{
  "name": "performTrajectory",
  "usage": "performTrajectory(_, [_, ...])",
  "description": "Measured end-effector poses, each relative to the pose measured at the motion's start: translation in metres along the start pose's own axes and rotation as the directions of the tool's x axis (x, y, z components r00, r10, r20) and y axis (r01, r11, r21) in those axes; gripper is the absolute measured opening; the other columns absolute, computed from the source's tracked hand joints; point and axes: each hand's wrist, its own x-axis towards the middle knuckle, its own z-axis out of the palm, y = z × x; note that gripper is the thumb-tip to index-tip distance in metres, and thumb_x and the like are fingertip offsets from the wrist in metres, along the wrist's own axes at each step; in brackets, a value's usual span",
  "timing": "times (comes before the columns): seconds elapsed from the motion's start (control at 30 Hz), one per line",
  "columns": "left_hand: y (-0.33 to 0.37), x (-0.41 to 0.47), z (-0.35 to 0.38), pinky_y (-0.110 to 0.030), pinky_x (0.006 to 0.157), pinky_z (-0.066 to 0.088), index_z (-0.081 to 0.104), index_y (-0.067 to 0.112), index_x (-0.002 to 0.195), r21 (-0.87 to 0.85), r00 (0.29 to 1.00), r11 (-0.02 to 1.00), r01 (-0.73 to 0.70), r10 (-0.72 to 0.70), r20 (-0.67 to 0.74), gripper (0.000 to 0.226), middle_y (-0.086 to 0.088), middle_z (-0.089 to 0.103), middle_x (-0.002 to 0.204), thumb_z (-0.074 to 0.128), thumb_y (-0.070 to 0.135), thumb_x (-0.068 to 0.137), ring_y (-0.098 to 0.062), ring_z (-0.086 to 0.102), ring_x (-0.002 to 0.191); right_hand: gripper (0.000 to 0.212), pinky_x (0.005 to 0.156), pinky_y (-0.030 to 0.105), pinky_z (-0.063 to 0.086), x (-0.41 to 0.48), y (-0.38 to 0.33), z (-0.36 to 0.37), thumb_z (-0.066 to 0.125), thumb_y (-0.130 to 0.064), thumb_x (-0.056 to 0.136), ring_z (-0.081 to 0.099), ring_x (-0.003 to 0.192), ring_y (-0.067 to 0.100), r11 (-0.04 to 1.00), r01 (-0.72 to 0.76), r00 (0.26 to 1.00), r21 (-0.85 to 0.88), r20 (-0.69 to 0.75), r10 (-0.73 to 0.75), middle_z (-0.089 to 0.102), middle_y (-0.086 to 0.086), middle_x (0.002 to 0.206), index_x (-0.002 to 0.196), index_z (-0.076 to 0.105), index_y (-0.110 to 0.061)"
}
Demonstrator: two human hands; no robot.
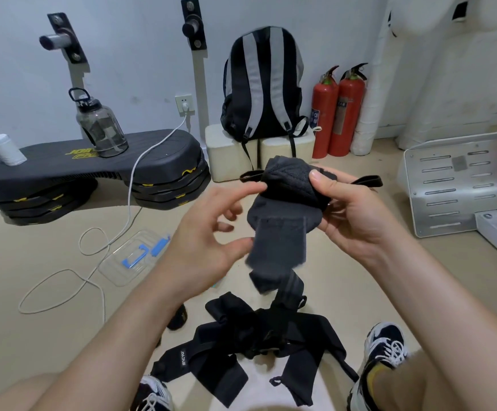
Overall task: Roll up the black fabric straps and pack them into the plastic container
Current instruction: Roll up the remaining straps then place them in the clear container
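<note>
In mid-air before me is a half-rolled black fabric strap point(283, 200); its loose end hangs down toward the floor. My right hand point(351, 212) grips the rolled part, thumb on top. My left hand point(211, 232) touches the strap with its fingertips at the roll's left edge and at the hanging flap, fingers loosely spread. A pile of more black straps point(241, 342) lies on the floor between my shoes. The clear plastic container's lid point(134, 256), with blue clips, lies on the floor to the left.
A white charging cable point(93, 262) loops over the floor on the left. Behind it stands a black aerobic step point(93, 170) with a water jug point(100, 126). A backpack point(263, 84), two fire extinguishers point(337, 111) and a white metal panel point(460, 185) line the back and right.
</note>
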Motion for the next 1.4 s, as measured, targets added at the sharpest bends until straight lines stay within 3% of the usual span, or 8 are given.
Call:
performTrajectory(0.17, [0.001,0.001,0.009,-0.046,0.086,0.045,0.077,0.026,0.108,0.459,0.904,0.812,-0.360,0.425,-0.044,0.025,-0.006,0.059,0.110,0.076,0.021,0.084,-0.028,0.048,0.103,0.045,0.062,0.028,0.057,-0.004,0.008,0.008,0.069,-0.014,0.070,0.071,0.083,0.023,0.995,-0.030,0.997,-0.097,0.071,0.037,0.072,0.015,0.099,0.115,0.069,-0.004])
performTrajectory(0.47, [0.015,0.000,-0.001,-0.043,0.098,0.043,0.075,0.007,0.095,0.578,0.828,0.619,-0.531,0.525,0.199,0.039,-0.007,0.073,0.112,0.040,0.021,0.103,-0.036,0.066,0.111,0.029,0.064,0.025,0.056,-0.006,0.019,0.010,0.064,0.009,0.084,0.071,0.079,0.016,0.972,0.040,0.992,-0.231,0.128,-0.011,0.074,0.004,0.086,0.098,0.073,-0.014])
performTrajectory(0.6, [0.010,0.001,-0.005,-0.037,0.091,0.046,0.075,0.009,0.094,0.558,0.860,0.676,-0.482,0.485,0.155,0.020,-0.001,0.076,0.100,0.056,0.015,0.089,-0.022,0.066,0.108,0.035,0.060,0.022,0.054,-0.005,0.023,0.011,0.066,0.013,0.083,0.069,0.078,0.015,0.956,0.066,0.991,-0.286,0.128,-0.030,0.070,0.007,0.090,0.105,0.070,-0.014])
performTrajectory(0.73, [0.015,0.002,-0.007,-0.031,0.073,0.045,0.074,0.010,0.089,0.521,0.907,0.754,-0.400,0.407,0.108,0.038,-0.001,0.074,0.085,0.051,0.040,0.096,-0.015,0.062,0.090,0.041,0.074,0.033,0.059,-0.004,0.029,0.010,0.067,0.015,0.081,0.070,0.087,0.022,0.932,0.093,0.989,-0.349,0.143,-0.045,0.069,0.015,0.100,0.109,0.070,-0.015])
performTrajectory(0.87, [0.018,0.002,-0.012,-0.024,0.062,0.038,0.073,0.014,0.088,0.536,0.913,0.748,-0.392,0.388,0.126,0.021,0.004,0.069,0.077,0.055,0.023,0.088,-0.018,0.059,0.072,0.041,0.071,0.028,0.056,-0.005,0.033,0.012,0.069,0.014,0.081,0.070,0.088,0.020,0.919,0.120,0.985,-0.375,0.164,-0.062,0.071,0.013,0.101,0.106,0.070,-0.018])
performTrajectory(1.07, [0.012,0.002,-0.011,-0.030,0.074,0.047,0.073,0.012,0.090,0.435,0.915,0.826,-0.357,0.403,-0.015,0.014,0.006,0.069,0.090,0.061,0.007,0.087,-0.019,0.061,0.085,0.045,0.082,0.038,0.058,-0.010,0.027,0.012,0.077,0.002,0.072,0.069,0.096,0.025,0.824,0.274,0.952,-0.496,0.260,-0.160,0.070,0.007,0.110,0.103,0.072,-0.028])
performTrajectory(1.2, [0.005,0.007,-0.008,-0.023,0.093,0.046,0.074,0.011,0.100,0.228,0.945,0.930,-0.287,0.314,-0.093,0.020,0.005,0.065,0.115,0.060,0.021,0.090,-0.013,0.060,0.109,0.042,0.088,0.044,0.059,-0.017,0.026,0.016,0.073,0.000,0.075,0.068,0.104,0.024,0.784,0.345,0.918,-0.516,0.358,-0.168,0.071,0.002,0.110,0.110,0.070,-0.022])
performTrajectory(1.4, [0.008,0.005,0.002,-0.024,0.087,0.053,0.074,0.027,0.103,-0.047,0.970,0.986,-0.162,0.150,-0.192,0.025,0.021,0.072,0.100,0.062,0.018,0.084,-0.006,0.068,0.100,0.047,0.091,0.037,0.056,-0.020,0.014,0.015,0.068,0.015,0.077,0.069,0.108,0.020,0.853,0.296,0.899,-0.430,0.428,-0.096,0.073,-0.001,0.112,0.110,0.072,-0.018])
